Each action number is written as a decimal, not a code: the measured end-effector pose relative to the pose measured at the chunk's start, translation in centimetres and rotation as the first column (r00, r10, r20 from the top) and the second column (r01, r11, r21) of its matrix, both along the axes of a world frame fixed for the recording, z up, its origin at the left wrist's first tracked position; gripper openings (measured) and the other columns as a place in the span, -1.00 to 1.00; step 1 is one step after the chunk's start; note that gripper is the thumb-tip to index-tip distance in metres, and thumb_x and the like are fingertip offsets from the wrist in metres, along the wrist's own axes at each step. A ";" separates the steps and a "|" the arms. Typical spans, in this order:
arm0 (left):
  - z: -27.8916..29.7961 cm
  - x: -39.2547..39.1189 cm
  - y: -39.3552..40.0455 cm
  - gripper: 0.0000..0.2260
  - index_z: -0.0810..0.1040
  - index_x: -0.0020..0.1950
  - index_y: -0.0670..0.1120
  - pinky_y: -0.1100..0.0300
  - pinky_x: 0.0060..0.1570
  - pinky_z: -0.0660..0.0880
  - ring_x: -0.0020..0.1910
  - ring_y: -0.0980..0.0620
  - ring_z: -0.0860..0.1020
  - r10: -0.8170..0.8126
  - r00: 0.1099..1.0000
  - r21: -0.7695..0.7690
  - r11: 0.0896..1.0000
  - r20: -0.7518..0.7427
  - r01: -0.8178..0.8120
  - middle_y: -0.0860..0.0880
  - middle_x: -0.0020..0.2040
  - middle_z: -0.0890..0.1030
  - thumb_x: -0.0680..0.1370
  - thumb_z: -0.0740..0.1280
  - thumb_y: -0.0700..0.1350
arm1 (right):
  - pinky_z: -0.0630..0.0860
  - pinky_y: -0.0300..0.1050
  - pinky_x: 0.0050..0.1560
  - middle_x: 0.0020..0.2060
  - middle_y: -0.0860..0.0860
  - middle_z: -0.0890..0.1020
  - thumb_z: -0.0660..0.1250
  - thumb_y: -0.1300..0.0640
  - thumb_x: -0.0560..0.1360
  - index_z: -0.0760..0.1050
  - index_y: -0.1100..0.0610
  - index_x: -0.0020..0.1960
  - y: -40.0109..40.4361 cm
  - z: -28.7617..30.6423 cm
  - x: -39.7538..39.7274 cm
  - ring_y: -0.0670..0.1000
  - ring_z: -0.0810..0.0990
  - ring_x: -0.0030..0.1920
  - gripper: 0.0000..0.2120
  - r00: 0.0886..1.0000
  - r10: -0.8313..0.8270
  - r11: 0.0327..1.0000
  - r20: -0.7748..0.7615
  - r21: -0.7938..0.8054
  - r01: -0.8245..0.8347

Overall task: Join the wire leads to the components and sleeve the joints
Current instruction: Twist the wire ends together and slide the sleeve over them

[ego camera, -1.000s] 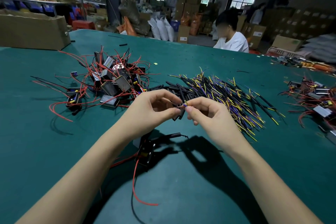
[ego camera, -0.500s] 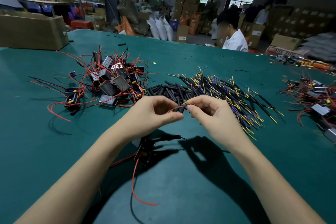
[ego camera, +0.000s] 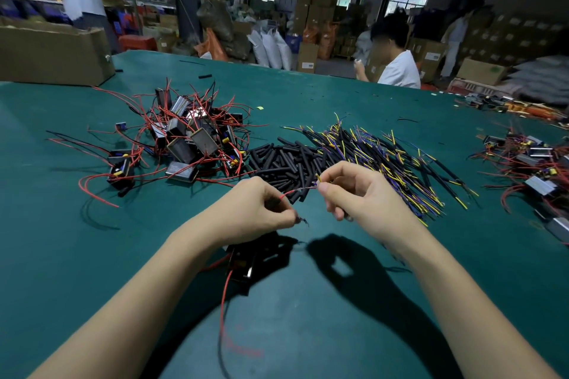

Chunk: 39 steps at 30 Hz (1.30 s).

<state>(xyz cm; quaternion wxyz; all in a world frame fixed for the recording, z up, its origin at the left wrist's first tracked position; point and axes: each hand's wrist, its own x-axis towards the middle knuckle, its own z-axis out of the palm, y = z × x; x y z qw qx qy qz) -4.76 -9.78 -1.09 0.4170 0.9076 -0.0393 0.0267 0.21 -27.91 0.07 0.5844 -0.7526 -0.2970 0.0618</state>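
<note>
Above the green table [ego camera: 92, 271], your hands now sit further apart than half a second ago, when their fingertips nearly met; a short stretch of red lead [ego camera: 291, 192] now shows between them, running into a twisted bare joint at your right fingertips. Your left hand [ego camera: 249, 215] curls thumb and forefinger round the red lead, with a dark wire end poking out beneath the thumb. Your right hand [ego camera: 360, 194] pinches a thin yellow lead [ego camera: 318, 177] at the joint, the other fingers folded loosely under. Below your left wrist a black boxy component [ego camera: 243, 268] lies on the cloth, its red wire [ego camera: 222, 301] trailing toward you in a blurred curve. Behind your hands lie short matte black sleeves [ego camera: 283, 160] in a loose heap, touching a fan of thin yellow, purple and black leads [ego camera: 385, 157] to their right. To the left, a pile [ego camera: 191, 138] of metal-cased blocks tangles with red wire. Both forearms reach in from the lower corners, wrists raised off the table.
</note>
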 end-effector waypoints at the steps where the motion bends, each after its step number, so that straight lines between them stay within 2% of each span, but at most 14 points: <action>1: 0.0 0.1 0.1 -0.88 0.70 -0.19 -0.07 0.37 -0.50 0.25 -0.54 0.19 0.29 0.014 1.000 -0.025 1.000 0.024 -0.013 0.04 -0.47 0.49 0.48 0.37 -0.14 | 0.32 -0.39 -0.44 -0.44 0.03 0.51 0.30 0.30 0.53 0.50 0.17 -0.15 0.0 -0.1 0.0 -0.10 0.40 -0.49 -0.90 1.000 0.001 1.000 -0.016 -0.014 -0.001; 5: 0.1 0.3 0.5 -0.88 0.65 -0.15 -0.09 0.28 -0.27 0.48 -0.38 0.19 0.54 0.033 0.998 -0.182 0.983 0.045 -0.024 0.06 -0.34 0.65 0.54 0.35 -0.14 | 0.31 -0.40 -0.44 -0.43 0.04 0.50 0.30 0.30 0.54 0.53 0.20 -0.10 0.1 -0.8 0.3 -0.05 0.41 -0.46 -0.93 0.999 -0.029 0.999 -0.046 -0.037 0.027; 7: 0.0 0.3 0.4 -0.89 0.63 -0.13 -0.12 0.25 -0.22 0.52 -0.37 0.19 0.57 0.015 0.999 -0.207 0.978 0.051 -0.004 0.08 -0.33 0.66 0.55 0.33 -0.15 | 0.31 -0.40 -0.43 -0.41 0.05 0.49 0.29 0.29 0.54 0.55 0.17 -0.09 0.2 -0.9 0.4 -0.05 0.41 -0.44 -0.91 0.998 -0.034 0.999 -0.047 -0.040 0.032; 11: 0.0 0.3 0.3 -0.81 0.62 -0.08 0.02 0.38 -0.30 0.47 -0.40 0.20 0.54 0.004 0.996 -0.214 0.977 0.092 0.016 0.12 -0.36 0.62 0.56 0.29 -0.24 | 0.30 -0.43 -0.44 -0.44 -0.01 0.47 0.26 0.32 0.56 0.57 0.13 -0.10 0.3 -1.0 0.4 -0.09 0.39 -0.46 -0.83 0.999 -0.026 1.000 -0.041 -0.013 0.025; 14: 0.3 0.2 0.2 -0.84 0.63 -0.07 0.03 0.43 -0.33 0.40 -0.41 0.24 0.48 -0.015 0.996 -0.251 0.967 0.091 0.037 0.19 -0.40 0.56 0.57 0.29 -0.18 | 0.29 -0.43 -0.46 -0.47 -0.04 0.47 0.25 0.34 0.56 0.59 0.14 -0.07 0.4 -1.2 0.3 -0.11 0.38 -0.48 -0.82 0.999 -0.033 0.999 -0.038 -0.005 0.033; 16: 0.4 0.2 0.1 -0.84 0.65 -0.09 -0.03 0.38 -0.32 0.40 -0.41 0.22 0.46 0.003 0.997 -0.296 0.955 0.076 0.020 0.18 -0.42 0.53 0.58 0.29 -0.06 | 0.30 -0.43 -0.45 -0.45 -0.02 0.49 0.26 0.33 0.55 0.59 0.17 -0.04 0.4 -1.2 0.3 -0.09 0.39 -0.49 -0.85 0.999 -0.032 0.999 -0.031 -0.004 0.032; 19: 0.5 0.2 0.1 -0.69 0.68 -0.07 -0.07 0.20 -0.27 0.34 -0.39 0.10 0.44 0.070 0.997 -0.321 0.945 0.038 -0.054 0.07 -0.38 0.46 0.59 0.23 0.08 | 0.31 -0.40 -0.46 -0.42 -0.03 0.55 0.28 0.29 0.55 0.54 0.15 -0.03 0.5 -1.1 0.2 -0.07 0.44 -0.52 -0.91 0.997 0.000 1.000 -0.082 0.027 0.002; 20: 0.6 0.1 0.2 -0.68 0.69 -0.06 -0.06 0.21 -0.28 0.33 -0.39 0.10 0.43 0.089 0.996 -0.344 0.936 0.024 -0.076 0.05 -0.38 0.44 0.59 0.21 0.08 | 0.29 -0.39 -0.48 -0.42 -0.04 0.56 0.29 0.28 0.55 0.51 0.15 -0.04 0.6 -1.1 0.1 -0.07 0.44 -0.52 -0.94 0.994 0.016 0.999 -0.105 0.045 -0.011; 23: 1.0 -0.2 0.1 -0.73 0.70 -0.11 -0.02 0.29 -0.35 0.29 -0.42 0.13 0.42 0.096 0.995 -0.382 0.920 0.011 -0.084 0.07 -0.40 0.39 0.58 0.25 0.06 | 0.25 -0.38 -0.51 -0.42 -0.03 0.57 0.29 0.28 0.55 0.46 0.16 -0.07 0.5 -1.0 0.1 -0.05 0.44 -0.53 -0.94 0.987 0.052 0.995 -0.153 0.090 -0.039; 26: 1.3 -0.4 0.0 -0.76 0.70 -0.18 0.03 0.14 -0.24 0.24 -0.33 0.00 0.37 0.070 0.997 -0.372 0.927 0.042 -0.049 0.01 -0.41 0.41 0.56 0.29 0.06 | 0.26 -0.37 -0.51 -0.41 0.01 0.58 0.30 0.29 0.54 0.43 0.15 -0.08 0.4 -1.0 0.0 -0.03 0.44 -0.53 -0.92 0.982 0.079 0.993 -0.170 0.103 -0.062; 28: 1.4 -0.5 0.0 -0.77 0.70 -0.17 0.04 0.13 -0.24 0.21 -0.31 -0.02 0.33 0.067 0.996 -0.357 0.933 0.058 -0.042 -0.02 -0.43 0.43 0.55 0.30 0.06 | 0.26 -0.37 -0.52 -0.41 0.01 0.59 0.30 0.30 0.54 0.42 0.15 -0.08 0.5 -1.0 0.0 -0.02 0.44 -0.53 -0.91 0.982 0.086 0.993 -0.168 0.089 -0.071; 33: 1.4 -0.5 0.0 -0.82 0.68 -0.20 0.01 0.32 -0.49 0.17 -0.39 0.06 0.29 0.082 0.995 -0.334 0.941 0.058 -0.058 0.00 -0.44 0.46 0.51 0.36 0.04 | 0.26 -0.37 -0.51 -0.42 0.00 0.60 0.31 0.31 0.53 0.47 0.16 -0.09 0.8 -1.1 -0.1 -0.04 0.45 -0.54 -0.92 0.987 0.088 0.996 -0.133 0.033 -0.085; 37: 1.2 -0.3 -0.1 -0.84 0.67 -0.25 -0.03 0.32 -0.46 0.20 -0.40 0.07 0.32 0.114 0.993 -0.364 0.927 0.039 -0.092 0.03 -0.45 0.48 0.49 0.39 -0.02 | 0.31 -0.43 -0.46 -0.41 0.02 0.60 0.32 0.35 0.51 0.51 0.21 -0.12 0.9 -0.9 -0.3 -0.09 0.45 -0.51 -0.92 0.994 0.074 0.996 -0.080 0.056 -0.070; 39: 1.1 -0.2 -0.2 -0.82 0.66 -0.27 -0.07 0.23 -0.38 0.22 -0.37 0.03 0.32 0.153 0.988 -0.382 0.915 0.021 -0.133 0.04 -0.46 0.47 0.47 0.41 -0.01 | 0.36 -0.42 -0.41 -0.40 0.01 0.61 0.34 0.35 0.50 0.52 0.19 -0.14 0.9 -0.9 -0.5 -0.11 0.47 -0.45 -0.90 0.998 0.057 0.997 -0.023 0.049 -0.056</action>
